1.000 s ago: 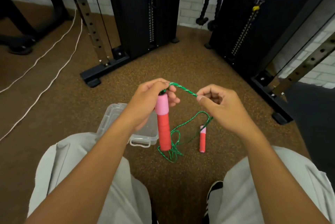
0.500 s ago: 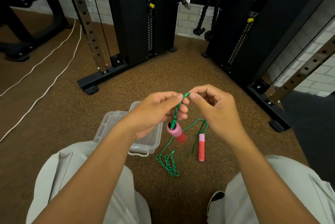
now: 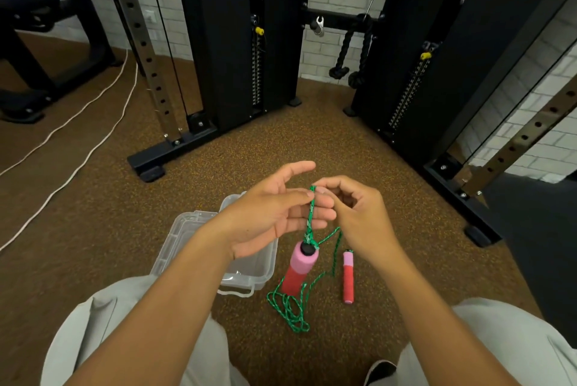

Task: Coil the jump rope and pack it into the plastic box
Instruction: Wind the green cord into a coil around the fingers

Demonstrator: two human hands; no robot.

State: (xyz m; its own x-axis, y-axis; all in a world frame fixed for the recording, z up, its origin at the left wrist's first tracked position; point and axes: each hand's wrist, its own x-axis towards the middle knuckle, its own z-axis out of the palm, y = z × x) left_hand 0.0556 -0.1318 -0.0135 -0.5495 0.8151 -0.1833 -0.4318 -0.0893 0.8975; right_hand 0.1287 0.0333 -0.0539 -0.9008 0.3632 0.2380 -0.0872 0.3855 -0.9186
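Coiling had barely begun: the right hand pinched the green rope with one handle dangling, the left hand lay open beside it, and the other handle and loose rope lay at four o'clock from the empty plastic box.

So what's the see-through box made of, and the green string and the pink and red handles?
The see-through box looks like clear hard plastic: glossy, floor visible through it. The green string seems braided cord, judging by its flecked woven pattern. The hanging pink and red handle and the one lying on the floor look like matte foam, though I can't be sure.
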